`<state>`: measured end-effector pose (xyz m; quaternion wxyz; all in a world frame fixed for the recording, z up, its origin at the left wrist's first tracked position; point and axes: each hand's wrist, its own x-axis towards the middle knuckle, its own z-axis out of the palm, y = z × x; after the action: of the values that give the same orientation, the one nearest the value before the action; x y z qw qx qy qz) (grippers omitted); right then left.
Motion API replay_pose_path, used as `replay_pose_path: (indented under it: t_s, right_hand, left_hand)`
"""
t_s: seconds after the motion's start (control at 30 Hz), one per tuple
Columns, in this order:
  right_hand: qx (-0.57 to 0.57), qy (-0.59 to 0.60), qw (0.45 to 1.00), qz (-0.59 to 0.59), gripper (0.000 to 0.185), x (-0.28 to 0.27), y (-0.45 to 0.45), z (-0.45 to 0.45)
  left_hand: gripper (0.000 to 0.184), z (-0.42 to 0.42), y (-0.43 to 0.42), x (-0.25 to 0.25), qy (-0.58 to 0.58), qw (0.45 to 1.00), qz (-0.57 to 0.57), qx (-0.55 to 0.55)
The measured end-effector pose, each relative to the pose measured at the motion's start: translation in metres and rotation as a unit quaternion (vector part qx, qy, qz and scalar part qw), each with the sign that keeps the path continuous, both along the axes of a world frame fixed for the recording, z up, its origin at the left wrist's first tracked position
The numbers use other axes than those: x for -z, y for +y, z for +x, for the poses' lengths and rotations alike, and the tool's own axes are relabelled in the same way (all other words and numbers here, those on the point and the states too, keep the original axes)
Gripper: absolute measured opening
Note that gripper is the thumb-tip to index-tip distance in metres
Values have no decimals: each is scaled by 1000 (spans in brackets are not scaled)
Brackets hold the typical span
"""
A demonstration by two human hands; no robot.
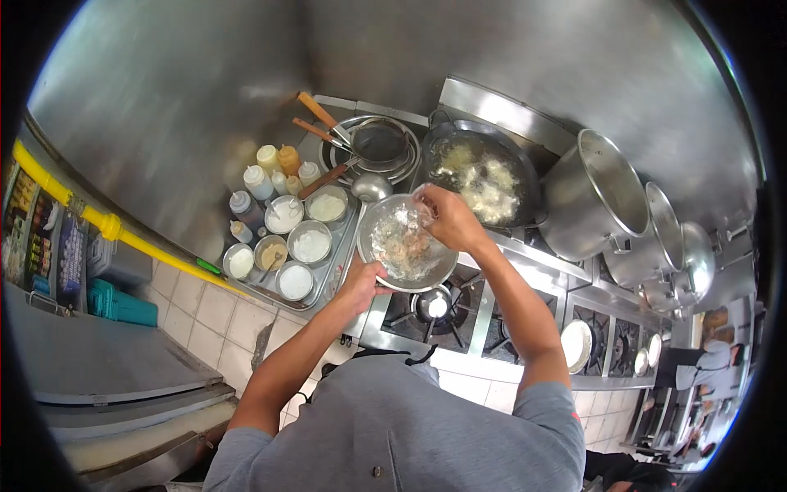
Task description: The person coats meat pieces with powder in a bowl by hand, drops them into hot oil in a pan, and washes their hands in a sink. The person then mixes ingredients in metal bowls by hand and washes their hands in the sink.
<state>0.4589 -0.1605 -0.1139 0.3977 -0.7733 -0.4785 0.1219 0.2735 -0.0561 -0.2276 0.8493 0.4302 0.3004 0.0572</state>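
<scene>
A yellow pipe [106, 223] slants along the left, with a teal bin [131, 305] below it. Next come squeeze bottles [257, 182], upright beside a tray [334, 264] of small bowls [330, 241], most holding white powder [311, 246]. Beyond the tray, strainers [379, 141] with wooden handles lie over round metal vessels, and a ladle [370, 188] rests near them. The left hand [361, 287] clamps its fingers on the lower left rim of the metal bowl [443, 266], its thumb at the edge. The bowl is held above the near edge of the stove [516, 366], and inside lie pale orange pieces [407, 244] amid white powder. The right hand [449, 218] reaches over the bowl's far right rim, fingers bent and bunched; whether they pinch anything I cannot tell. Just beyond, the wok [531, 184] holds pale frying lumps [492, 193] in oil. Tall pots [574, 213] stand right of it, and at far right is another person [713, 369] in grey.
</scene>
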Motion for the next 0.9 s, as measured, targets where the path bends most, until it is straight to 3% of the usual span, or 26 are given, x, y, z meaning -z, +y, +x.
replay_pose_path:
  t_s: [0.1,0.17,0.2,0.3,0.43,0.5,0.6,0.67,0.7,0.9]
  right_hand:
    - [-44,-48,998,-12,37,-19,1,5]
    - [6,99,995,11,32,-39,1,11]
    - [5,99,995,10,32,-45,2,16]
    - [11,15,999,44,28,-71,6,26]
    - [-7,64,991,117,21,-96,10,42]
    - [-3,47,994,99,21,-111,15,40]
    - [10,63,991,119,21,-128,20,40]
    - [20,-22,994,101,22,-139,21,37]
    - [7,29,992,119,23,-147,22,37]
    - [66,-46,992,94,27,-149,33,113]
  left_hand:
    - [89,6,5,6,-4,1000,-4,5]
    - [90,8,5,11,4,1000,-20,2]
    - [90,9,4,10,4,1000,-21,2]
    - [78,17,2,4,-1,1000,-9,1]
    - [79,30,3,-2,-23,1000,-14,-13]
    - [89,36,9,-1,-33,999,-38,5]
    - [89,39,13,-1,-34,999,-26,7]
    - [89,36,14,-2,-30,999,-28,6]
    - [89,35,15,-4,-26,999,-28,6]
    - [87,12,17,2,-19,999,-31,-6]
